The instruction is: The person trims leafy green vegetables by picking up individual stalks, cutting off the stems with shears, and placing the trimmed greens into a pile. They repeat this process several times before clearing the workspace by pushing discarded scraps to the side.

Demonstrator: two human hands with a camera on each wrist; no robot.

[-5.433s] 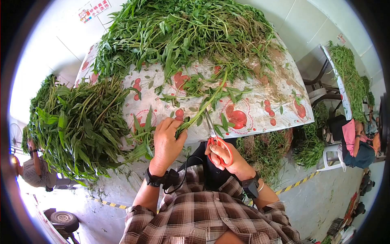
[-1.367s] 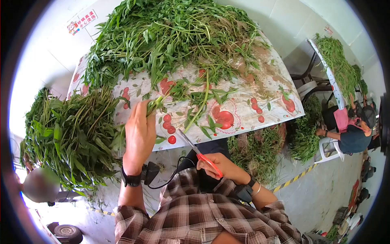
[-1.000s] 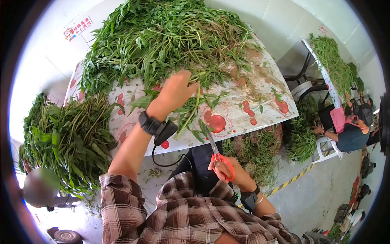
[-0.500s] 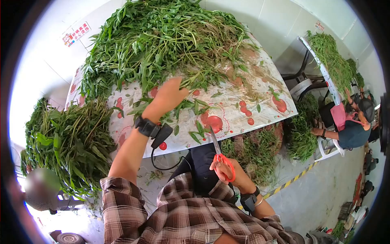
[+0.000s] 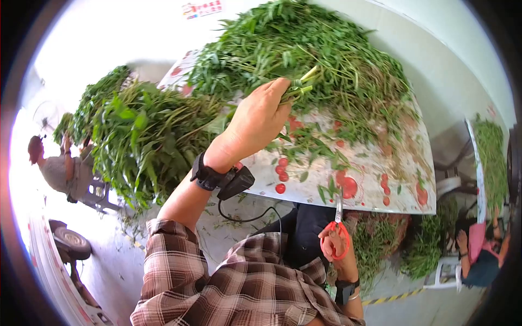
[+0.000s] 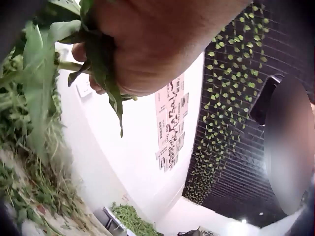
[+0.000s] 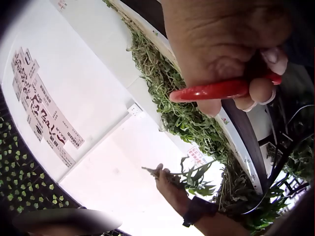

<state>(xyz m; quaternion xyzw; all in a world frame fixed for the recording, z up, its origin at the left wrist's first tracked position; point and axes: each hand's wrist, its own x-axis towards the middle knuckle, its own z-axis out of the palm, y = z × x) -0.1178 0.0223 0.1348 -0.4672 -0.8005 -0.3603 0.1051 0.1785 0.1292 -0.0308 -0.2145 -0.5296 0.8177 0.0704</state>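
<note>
In the head view my left hand (image 5: 256, 118) grips a small bunch of leafy green stems (image 5: 308, 87), pale ends sticking out past the fingers. The bunch is raised above the table, overlapping the big pile of greens behind it. Close up in the left wrist view, leaves (image 6: 106, 73) hang down from the curled left hand (image 6: 152, 49). My right hand (image 5: 336, 251) holds red-handled scissors (image 5: 339, 209) at the table's front edge, blades pointing away from my body. The right wrist view shows fingers through the red handle loop (image 7: 211, 92); the blades are hidden there.
A large heap of greens (image 5: 304, 49) covers the back of the flowered tablecloth (image 5: 402, 190). Another pile (image 5: 147, 136) lies at the left. Loose sprigs (image 5: 318, 144) lie mid-table. More greens (image 5: 375, 244) are on the floor; people sit at both sides. A cable (image 5: 244, 219) hangs from my left wrist.
My left hand has gone from reaching down at the table to holding the bunch up above it. The scissors stay in my right hand. The head view has swung left.
</note>
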